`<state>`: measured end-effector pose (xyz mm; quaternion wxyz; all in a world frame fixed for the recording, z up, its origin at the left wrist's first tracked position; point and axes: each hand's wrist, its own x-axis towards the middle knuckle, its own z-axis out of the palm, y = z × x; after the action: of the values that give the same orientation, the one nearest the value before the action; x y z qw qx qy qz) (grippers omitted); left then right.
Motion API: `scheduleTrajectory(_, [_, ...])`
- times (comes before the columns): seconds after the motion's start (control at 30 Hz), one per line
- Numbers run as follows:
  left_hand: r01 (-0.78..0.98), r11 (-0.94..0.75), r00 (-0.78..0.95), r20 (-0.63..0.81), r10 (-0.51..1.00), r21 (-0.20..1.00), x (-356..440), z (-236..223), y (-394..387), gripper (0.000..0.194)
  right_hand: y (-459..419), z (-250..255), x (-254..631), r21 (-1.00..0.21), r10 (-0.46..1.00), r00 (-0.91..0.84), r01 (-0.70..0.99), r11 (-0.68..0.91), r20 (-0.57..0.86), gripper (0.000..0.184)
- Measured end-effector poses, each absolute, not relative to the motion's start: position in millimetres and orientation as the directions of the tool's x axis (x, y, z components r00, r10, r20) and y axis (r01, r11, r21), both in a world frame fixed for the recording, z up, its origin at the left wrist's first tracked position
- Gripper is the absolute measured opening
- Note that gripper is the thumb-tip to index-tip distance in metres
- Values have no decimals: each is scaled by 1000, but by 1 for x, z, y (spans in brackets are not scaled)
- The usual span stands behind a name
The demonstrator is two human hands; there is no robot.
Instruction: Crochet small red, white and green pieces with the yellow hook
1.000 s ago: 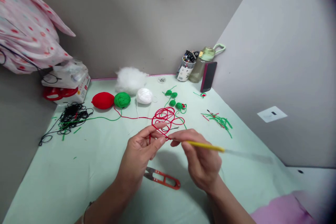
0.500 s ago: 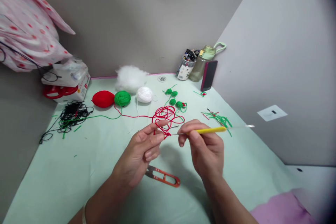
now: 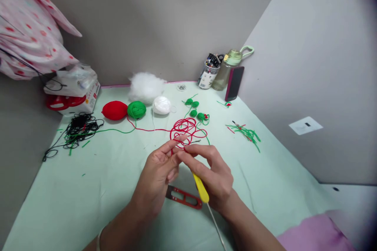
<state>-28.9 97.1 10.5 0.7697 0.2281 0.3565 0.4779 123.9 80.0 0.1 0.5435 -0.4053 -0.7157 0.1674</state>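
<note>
My left hand [image 3: 156, 174] pinches red yarn [image 3: 184, 125] between thumb and fingers, above the middle of the table. The small stitched part of it is mostly hidden by my fingertips. My right hand [image 3: 215, 174] is closed around a yellow-handled crochet hook [image 3: 201, 189], whose bare metal end points down towards me. Its thumb and index finger meet the left fingertips at the red yarn. Beneath my hands lie orange thread snips [image 3: 185, 198]. Loose loops of the red yarn spread on the table just beyond my fingers.
Behind stand a red yarn ball [image 3: 114, 110], a green ball [image 3: 136, 110], a white ball [image 3: 161, 105] and white stuffing [image 3: 146, 87]. Small green crocheted pieces [image 3: 193, 113] lie right of them. Black yarn [image 3: 81, 128] is tangled left; green scraps [image 3: 247, 133] lie right, near a phone [image 3: 235, 83].
My right hand has moved left against the left fingertips. The crochet hook has swung from pointing right to pointing down towards me. My left hand has barely moved.
</note>
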Motion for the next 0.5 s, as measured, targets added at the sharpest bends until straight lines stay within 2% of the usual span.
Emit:
scheduleTrajectory(0.1, [-589,523,376,-364,852,615,-30,14,98,33,82,1,127,-736,788,-1,354,576,616,35])
scheduleTrajectory(0.27, [-607,514,327,-399,856,606,-33,16,101,26,90,5,132,-910,908,140,-73,408,396,17])
scheduleTrajectory(0.5, [-614,497,294,-407,865,613,-34,16,102,23,93,10,130,-922,961,167,-287,259,218,11])
